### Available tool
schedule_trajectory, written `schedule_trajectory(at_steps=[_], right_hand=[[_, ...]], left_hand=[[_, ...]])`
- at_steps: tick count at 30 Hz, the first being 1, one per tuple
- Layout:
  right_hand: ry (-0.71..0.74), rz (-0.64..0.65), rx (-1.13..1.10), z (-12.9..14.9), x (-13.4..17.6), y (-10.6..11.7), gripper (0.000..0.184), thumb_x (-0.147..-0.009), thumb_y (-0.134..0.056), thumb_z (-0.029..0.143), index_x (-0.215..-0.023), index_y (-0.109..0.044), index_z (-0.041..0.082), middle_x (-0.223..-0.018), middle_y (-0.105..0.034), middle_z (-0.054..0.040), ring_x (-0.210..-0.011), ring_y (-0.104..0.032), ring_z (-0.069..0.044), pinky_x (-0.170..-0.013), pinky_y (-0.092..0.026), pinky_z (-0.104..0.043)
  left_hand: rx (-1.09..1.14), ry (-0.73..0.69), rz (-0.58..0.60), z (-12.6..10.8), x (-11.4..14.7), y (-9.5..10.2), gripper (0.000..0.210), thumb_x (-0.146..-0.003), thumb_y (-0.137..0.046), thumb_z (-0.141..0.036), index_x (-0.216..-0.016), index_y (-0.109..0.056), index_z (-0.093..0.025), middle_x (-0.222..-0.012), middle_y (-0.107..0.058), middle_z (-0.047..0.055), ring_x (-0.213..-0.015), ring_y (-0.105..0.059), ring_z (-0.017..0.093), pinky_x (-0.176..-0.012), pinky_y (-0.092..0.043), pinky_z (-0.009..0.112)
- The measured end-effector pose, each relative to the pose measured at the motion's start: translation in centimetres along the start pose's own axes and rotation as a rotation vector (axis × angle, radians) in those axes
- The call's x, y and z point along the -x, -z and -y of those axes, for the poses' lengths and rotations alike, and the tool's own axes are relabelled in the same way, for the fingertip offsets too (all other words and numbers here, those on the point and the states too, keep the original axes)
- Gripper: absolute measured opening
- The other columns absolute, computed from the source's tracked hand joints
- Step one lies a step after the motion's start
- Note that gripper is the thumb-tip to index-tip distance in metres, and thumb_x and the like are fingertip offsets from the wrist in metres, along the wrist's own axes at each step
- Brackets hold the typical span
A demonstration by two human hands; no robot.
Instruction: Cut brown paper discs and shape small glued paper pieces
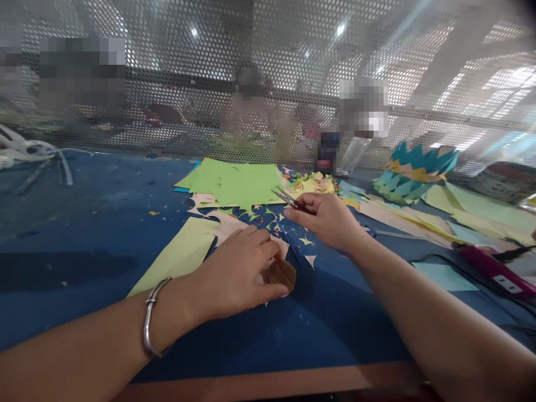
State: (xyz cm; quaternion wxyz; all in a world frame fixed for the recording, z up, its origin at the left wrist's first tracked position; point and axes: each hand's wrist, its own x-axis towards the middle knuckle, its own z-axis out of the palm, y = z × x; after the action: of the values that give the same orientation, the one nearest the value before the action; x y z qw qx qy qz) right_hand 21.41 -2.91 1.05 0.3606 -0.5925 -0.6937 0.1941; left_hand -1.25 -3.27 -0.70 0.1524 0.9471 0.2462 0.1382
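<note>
So the landmark here is the green paper stack (238,181) on the blue table (84,240); a few sheets overlap, can't count them exactly. Containers first: one teal and yellow paper basket (414,174) with a zigzag rim sits well off to the right of the stack, and I can't see what's in it. One clear container (355,155) is behind and right of the stack, tilted, contents too blurry to call.

One pair of scissors (295,203) is just off the stack's front right corner, in the right hand (329,221), fingers bent snugly round the handles, blades a bit apart. The left hand (238,271) is nearer the wearer than the stack, with fingers and thumb curled partway around one brown piece (283,276); can't tell what it's made of.

Also: one pale yellow sheet (180,251) front left of the stack, one heap of paper bits (316,184) right beside it, one purple power strip (494,271) far right, and too many scraps in front to count.
</note>
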Motion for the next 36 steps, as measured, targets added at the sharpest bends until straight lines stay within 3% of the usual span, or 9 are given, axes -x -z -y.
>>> schedule_trajectory(at_steps=[3,5,9,12,14,17,22,27,36], right_hand=[[0.024,-0.025,0.009,0.1,0.0,0.1,0.031,-0.085,-0.069,0.045,-0.071,-0.058,0.019,-0.055,-0.04,0.0064,-0.055,-0.033,-0.011,-0.053,-0.021,-0.029],[0.028,-0.035,0.027,0.1,0.0,0.1,0.031,-0.085,-0.068,0.045,-0.07,-0.058,0.019,-0.054,-0.042,0.006,-0.054,-0.035,-0.011,-0.053,-0.022,-0.029],[0.037,-0.051,0.057,0.0,-0.1,0.2,0.03,-0.086,-0.066,0.042,-0.069,-0.055,0.02,-0.054,-0.045,0.005,-0.054,-0.038,-0.012,-0.054,-0.025,-0.029],[0.069,-0.079,0.081,0.0,-0.1,0.4,0.03,-0.087,-0.065,0.041,-0.068,-0.052,0.021,-0.057,-0.048,0.0035,-0.056,-0.041,-0.012,-0.055,-0.026,-0.03],[0.084,-0.1,0.117,0.1,0.0,0.6,0.032,-0.087,-0.065,0.041,-0.067,-0.05,0.021,-0.058,-0.049,0.0028,-0.056,-0.042,-0.013,-0.056,-0.026,-0.03],[0.097,-0.119,0.181,0.2,0.0,0.7,0.03,-0.087,-0.065,0.039,-0.067,-0.05,0.021,-0.059,-0.051,0.002,-0.056,-0.042,-0.013,-0.056,-0.025,-0.029],[0.133,-0.143,0.211,0.0,-0.1,0.7,0.028,-0.086,-0.066,0.038,-0.069,-0.052,0.02,-0.063,-0.056,0.0003,-0.058,-0.047,-0.013,-0.057,-0.027,-0.029],[0.141,-0.153,0.221,-0.2,-0.2,0.8,0.029,-0.087,-0.065,0.037,-0.068,-0.051,0.021,-0.065,-0.058,-0.0003,-0.059,-0.048,-0.013,-0.058,-0.028,-0.029],[0.145,-0.165,0.232,-0.4,-0.3,0.8,0.026,-0.087,-0.065,0.037,-0.071,-0.053,0.021,-0.067,-0.06,-0.0014,-0.061,-0.05,-0.015,-0.059,-0.03,-0.029]], left_hand=[[-0.013,-0.138,0.004,-0.9,-0.8,-0.9,0.037,-0.095,-0.062,-0.05,-0.113,-0.069,-0.018,-0.111,-0.068,0.012,-0.106,-0.058,0.031,-0.092,-0.044,0.044],[-0.035,-0.262,0.028,-1.4,-1.5,-1.8,0.026,-0.102,-0.054,-0.032,-0.115,-0.07,-0.018,-0.111,-0.071,0.011,-0.103,-0.061,0.028,-0.091,-0.044,0.041],[-0.065,-0.379,-0.001,-1.1,-2.9,-1.9,0.029,-0.102,-0.048,-0.021,-0.12,-0.071,-0.017,-0.116,-0.075,0.012,-0.105,-0.064,0.027,-0.094,-0.044,0.041],[-0.077,-0.079,0.013,0.9,-3.8,0.5,0.03,-0.093,-0.053,-0.015,-0.11,-0.076,-0.022,-0.104,-0.077,0.01,-0.103,-0.066,0.029,-0.089,-0.045,0.041],[-0.05,0.101,0.081,2.5,-4.2,2.4,0.024,-0.083,-0.065,-0.023,-0.103,-0.077,-0.023,-0.095,-0.076,0.009,-0.097,-0.066,0.03,-0.084,-0.045,0.038],[-0.023,0.222,0.192,4.3,-4.5,4.3,0.027,-0.075,-0.073,-0.034,-0.1,-0.076,-0.025,-0.093,-0.075,0.007,-0.093,-0.066,0.029,-0.08,-0.045,0.035],[-0.024,0.258,0.226,4.8,-4.5,5.1,0.036,-0.072,-0.076,-0.039,-0.104,-0.073,-0.022,-0.097,-0.071,0.008,-0.1,-0.06,0.029,-0.079,-0.042,0.032],[-0.088,0.222,0.253,5.6,-4.5,5.0,0.018,-0.078,-0.07,-0.034,-0.091,-0.071,-0.021,-0.098,-0.066,0.008,-0.104,-0.054,0.028,-0.082,-0.039,0.033],[-0.068,0.157,0.081,6.1,-4.3,3.5,0.008,-0.085,-0.059,-0.021,-0.091,-0.064,-0.02,-0.086,-0.068,0.007,-0.095,-0.055,0.025,-0.075,-0.038,0.032]])
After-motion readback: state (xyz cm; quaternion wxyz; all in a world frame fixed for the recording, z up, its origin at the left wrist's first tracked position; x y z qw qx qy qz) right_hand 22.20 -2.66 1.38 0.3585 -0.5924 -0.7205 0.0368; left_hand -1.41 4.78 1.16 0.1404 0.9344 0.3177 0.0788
